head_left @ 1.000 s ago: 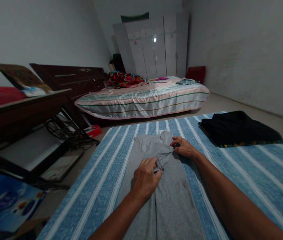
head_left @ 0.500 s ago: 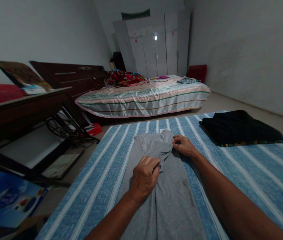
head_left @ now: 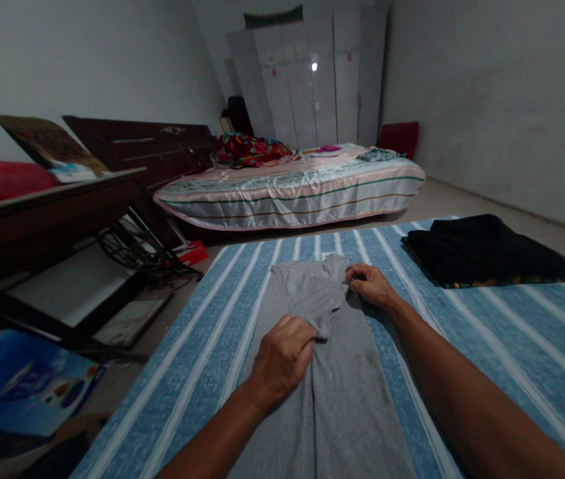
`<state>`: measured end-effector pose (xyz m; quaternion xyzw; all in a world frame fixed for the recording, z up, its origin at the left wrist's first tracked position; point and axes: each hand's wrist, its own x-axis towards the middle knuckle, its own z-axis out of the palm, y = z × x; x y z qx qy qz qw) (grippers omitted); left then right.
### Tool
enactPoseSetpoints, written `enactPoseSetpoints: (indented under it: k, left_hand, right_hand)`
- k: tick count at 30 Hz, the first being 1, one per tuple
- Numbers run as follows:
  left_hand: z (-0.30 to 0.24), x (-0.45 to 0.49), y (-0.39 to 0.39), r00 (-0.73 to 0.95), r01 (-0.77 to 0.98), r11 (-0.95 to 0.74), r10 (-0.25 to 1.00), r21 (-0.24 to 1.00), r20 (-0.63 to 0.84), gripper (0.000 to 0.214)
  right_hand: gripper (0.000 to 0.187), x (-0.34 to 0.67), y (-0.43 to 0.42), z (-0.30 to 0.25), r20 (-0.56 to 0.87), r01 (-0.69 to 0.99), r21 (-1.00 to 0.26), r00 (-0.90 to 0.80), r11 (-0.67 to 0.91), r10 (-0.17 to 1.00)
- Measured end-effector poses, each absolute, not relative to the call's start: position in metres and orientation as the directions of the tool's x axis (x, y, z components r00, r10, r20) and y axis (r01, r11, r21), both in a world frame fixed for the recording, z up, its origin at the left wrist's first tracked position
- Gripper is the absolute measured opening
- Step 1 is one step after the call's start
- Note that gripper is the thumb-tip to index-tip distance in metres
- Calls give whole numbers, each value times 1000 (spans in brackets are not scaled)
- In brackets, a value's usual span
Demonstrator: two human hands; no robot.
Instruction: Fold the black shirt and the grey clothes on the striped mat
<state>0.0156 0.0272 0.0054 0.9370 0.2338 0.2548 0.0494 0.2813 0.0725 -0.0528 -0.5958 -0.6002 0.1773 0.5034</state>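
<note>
A grey shirt (head_left: 352, 379) lies lengthwise on a blue-and-white striped bed cover (head_left: 202, 319), its sides folded inward so that an edge runs down the middle. One short sleeve (head_left: 312, 299) lies across the upper part. My left hand (head_left: 285, 356) is closed on the hem of that sleeve, thumb hidden under the fingers. At the shirt's upper right edge, my right hand (head_left: 369, 285) pinches the cloth between thumb and fingertips.
Folded black clothing (head_left: 486, 253) lies on the cover at the right. Beyond stands another bed (head_left: 287, 199) with a red floral quilt (head_left: 252, 150). On the left are a sewing-machine table (head_left: 52, 199) and a blue box (head_left: 22, 386). A wardrobe (head_left: 302, 86) stands at the back.
My left hand has drawn the sleeve hem slightly down and left, and the sleeve lies flatter with fewer creases. My right hand stays at the upper right edge. The view has shifted slightly.
</note>
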Motion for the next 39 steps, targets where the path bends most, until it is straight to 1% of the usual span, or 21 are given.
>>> enactPoseSetpoints:
  k: [3, 5, 9, 11, 13, 15, 17, 19, 21, 23, 24, 26, 29, 31, 33, 36, 39]
  left_hand:
    - [5, 7, 32, 674, 475, -828, 559, 297, 482, 15]
    - [3, 2, 35, 639, 516, -793, 608, 324, 470, 16]
    - [0, -2, 36, 621, 556, -761, 647, 334, 441, 18]
    - [-1, -1, 34, 622, 561, -753, 657, 343, 426, 20]
    - [-4, 1, 31, 607, 571, -736, 677, 365, 415, 22]
    - [-7, 2, 29, 577, 583, -708, 706, 399, 410, 21]
    - [-11, 2, 27, 549, 586, -683, 731, 437, 406, 19]
    - [-15, 2, 26, 530, 575, -670, 742, 469, 410, 16]
    - [-17, 2, 25, 516, 563, -667, 745, 488, 423, 13]
    - [-19, 3, 24, 508, 560, -668, 744, 489, 434, 9]
    - [-18, 3, 24, 509, 563, -671, 742, 483, 436, 8]
    - [-18, 5, 23, 521, 572, -677, 736, 462, 432, 11]
    - [-15, 8, 21, 527, 616, -662, 749, 427, 401, 18]
    - [-13, 12, 19, 506, 664, -628, 777, 405, 375, 21]
    - [-12, 15, 18, 482, 706, -596, 800, 381, 358, 22]
    - [-10, 19, 17, 467, 745, -573, 813, 341, 347, 20]
    - [-9, 21, 16, 457, 766, -559, 821, 317, 343, 14]
  right_hand:
    - [14, 279, 70, -51, 444, 552, -794, 241, 255, 863]
    - [10, 276, 68, -47, 482, 571, -770, 230, 284, 845]
    - [1, 266, 65, -35, 551, 599, -717, 173, 356, 816]
    - [3, 259, 61, -24, 552, 603, -697, 103, 389, 828]
    - [7, 250, 55, -9, 485, 590, -700, -19, 401, 874]
    - [13, 239, 46, 8, 347, 561, -729, -190, 391, 919]
    - [24, 226, 36, 23, 202, 536, -751, -371, 387, 906]
    - [38, 214, 28, 33, 98, 565, -723, -487, 398, 868]
    - [47, 204, 24, 35, 27, 662, -630, -504, 407, 863]
    - [43, 197, 24, 32, -14, 754, -527, -468, 391, 884]
    - [38, 196, 25, 29, -24, 776, -503, -453, 381, 891]
    - [26, 197, 27, 23, -26, 768, -526, -443, 364, 896]
    - [15, 204, 32, 16, -4, 678, -653, -450, 339, 893]
    - [12, 208, 34, 13, 15, 603, -732, -452, 318, 892]
    - [10, 211, 35, 10, 19, 548, -785, -448, 291, 894]
    - [8, 212, 36, 8, -1, 515, -820, -440, 251, 898]
    - [8, 212, 36, 9, 10, 495, -832, -438, 251, 899]
